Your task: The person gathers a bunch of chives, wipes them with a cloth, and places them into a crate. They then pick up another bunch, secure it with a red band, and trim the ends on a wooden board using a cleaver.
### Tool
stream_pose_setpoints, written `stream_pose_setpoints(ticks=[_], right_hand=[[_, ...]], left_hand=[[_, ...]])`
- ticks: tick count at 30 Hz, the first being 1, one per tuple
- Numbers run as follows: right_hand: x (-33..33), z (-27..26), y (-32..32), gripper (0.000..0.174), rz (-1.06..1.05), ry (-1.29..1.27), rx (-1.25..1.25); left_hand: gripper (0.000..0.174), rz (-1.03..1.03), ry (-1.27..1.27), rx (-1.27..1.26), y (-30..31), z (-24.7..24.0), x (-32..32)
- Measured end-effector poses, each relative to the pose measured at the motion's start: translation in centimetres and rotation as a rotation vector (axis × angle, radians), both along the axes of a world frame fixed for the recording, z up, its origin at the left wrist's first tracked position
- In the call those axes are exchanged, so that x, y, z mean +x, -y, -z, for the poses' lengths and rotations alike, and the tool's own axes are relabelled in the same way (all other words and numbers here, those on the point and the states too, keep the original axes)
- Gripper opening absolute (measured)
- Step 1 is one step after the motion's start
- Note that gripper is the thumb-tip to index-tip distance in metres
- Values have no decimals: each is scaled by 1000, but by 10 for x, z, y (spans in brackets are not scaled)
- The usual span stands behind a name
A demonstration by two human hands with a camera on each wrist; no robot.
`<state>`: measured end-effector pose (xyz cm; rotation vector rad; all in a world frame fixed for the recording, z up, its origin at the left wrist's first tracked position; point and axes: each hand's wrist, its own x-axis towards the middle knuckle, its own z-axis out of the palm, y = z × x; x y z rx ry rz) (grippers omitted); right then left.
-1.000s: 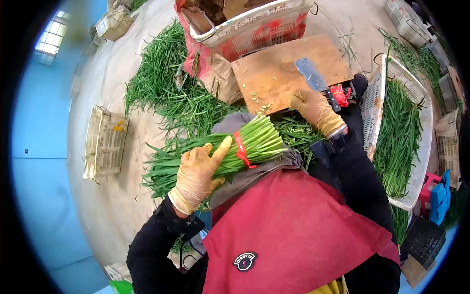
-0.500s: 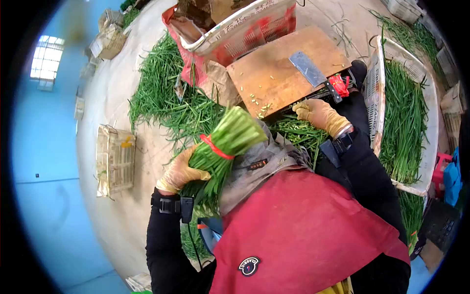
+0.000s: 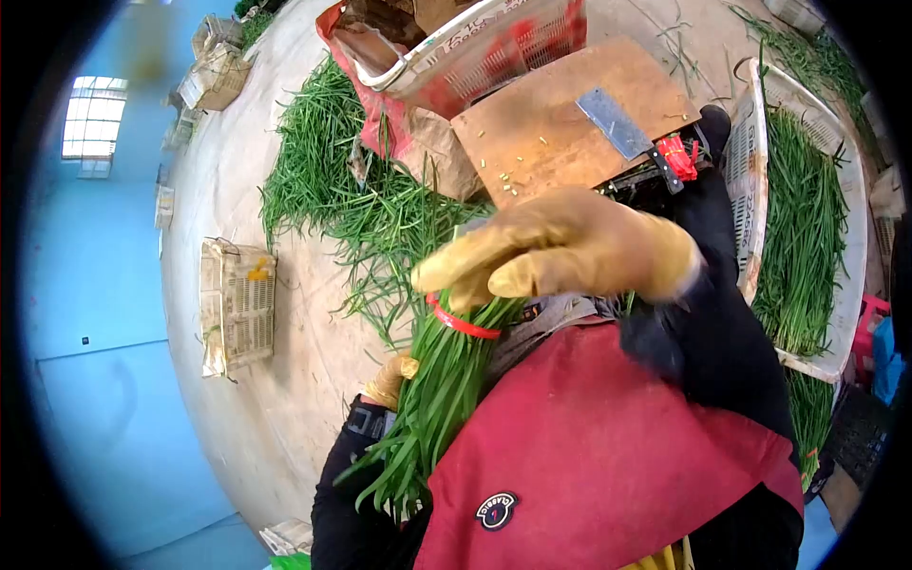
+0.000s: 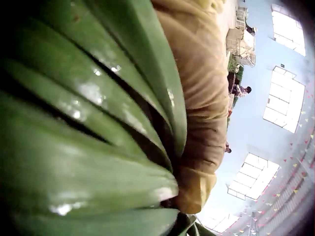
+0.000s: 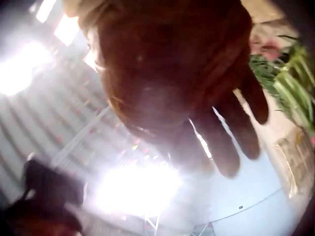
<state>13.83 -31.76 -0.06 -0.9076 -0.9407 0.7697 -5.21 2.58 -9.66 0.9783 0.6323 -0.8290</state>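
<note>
A bunch of garlic chives, bound with a red band, stands tilted against the red apron, its leaves hanging toward the lap. My gloved left hand grips it from the left side, mostly hidden behind the leaves. Close up in the left wrist view, broad leaves lie against the gloved fingers. Above the band, my gloved right hand reaches across the cut ends, covering most of them in the head view. Its fingers are extended and slightly spread in the right wrist view.
Ahead lies a wooden board with a cleaver and cut bits on it. Red ties sit beside the cleaver handle. Loose chives pile at left. A white crate of chives stands right, another crate left.
The bunch has swung from lying across the lap to steeply tilted, cut ends up, with the left hand lower on its leaves. The right hand has come from the board's edge over the cut ends.
</note>
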Motion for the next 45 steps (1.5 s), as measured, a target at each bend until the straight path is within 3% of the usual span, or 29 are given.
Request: stream_pose_setpoints(ticks=[2,6,8,10,13,14,15,16,17,18,20,21,24,25,29,32,33,36,42,45], right_hand=[[29,70,-25,33,95,218,-206],[53,116,-18,35,454,44,-486],[40,62,-12,38,446,133,-372],[29,35,-15,39,349,32,-97],[19,41,-22,40,-17,-185,-130],[35,107,-37,41,137,205,-294],[29,85,-21,40,302,756,-1106],[35,126,-18,35,379,865,-1346],[29,151,-5,30,606,573,-811],[31,156,0,29,628,497,-668],[19,124,5,28,745,390,-687],[19,125,4,27,764,314,-546],[11,120,1,25,803,397,-436],[6,116,0,25,797,459,-502],[-11,73,-14,24,840,707,-270],[-16,47,-35,20,742,1041,-238],[-20,51,-40,21,657,1074,-342],[-32,62,-58,27,672,1221,-560],[-31,68,-70,24,587,1191,-603],[-29,64,-73,22,522,1151,-658]], left_hand=[[81,23,14,-3,-1,5,-5],[72,-5,14,-23,-32,51,-28],[66,-28,-3,-32,-46,76,-42],[59,-37,-3,-36,-56,96,-48],[50,-49,3,-41,-69,123,-56],[47,-47,8,-44,-71,129,-57],[44,-48,12,-40,-74,134,-59],[42,-54,15,-41,-76,138,-62],[39,-65,18,-45,-78,143,-66],[37,-79,22,-45,-81,148,-70],[32,-88,18,-47,-86,157,-72],[30,-89,26,-48,-84,158,-70],[26,-83,60,-33,-76,152,-65],[26,-120,35,-34,-78,157,-69],[29,-156,10,-63,-79,158,-73],[31,-155,32,-41,-54,120,-57],[32,-157,40,-29,-46,107,-52],[33,-169,55,12,-24,72,-39],[37,-224,54,109,7,24,-28],[40,-163,75,72,0,35,-29]])
